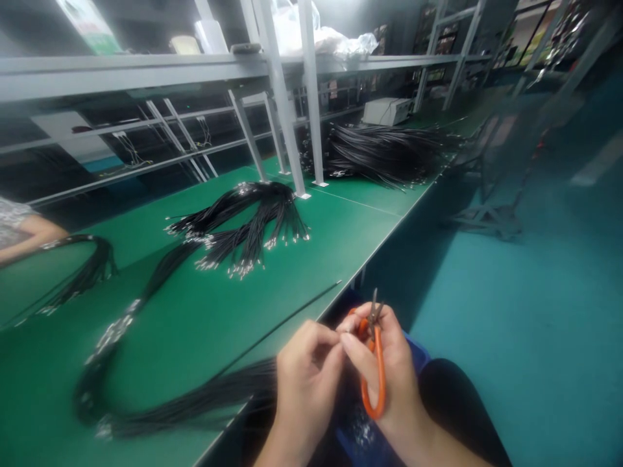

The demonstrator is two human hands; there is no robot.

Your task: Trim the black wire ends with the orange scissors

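Observation:
Orange-handled scissors (378, 376) rest in my right hand (396, 370), their short blades pointing up and slightly apart. My left hand (309, 376) is closed in a pinch, its fingertips meeting my right thumb and finger around something small and pale that is too small to name. Beside my left wrist, a long bundle of black cables (195, 399) curves over the green table (311, 266) and passes behind the hand. One single black cable (282, 322) lies diagonally toward the table edge.
More black cables (243, 227) with metal ends lie mid-table, and a large pile (384, 152) is farther back. Metal posts (311, 97) hold a shelf (146, 68). A person's arm (36, 233) is at the left. A blue bin (360, 434) sits below my hands.

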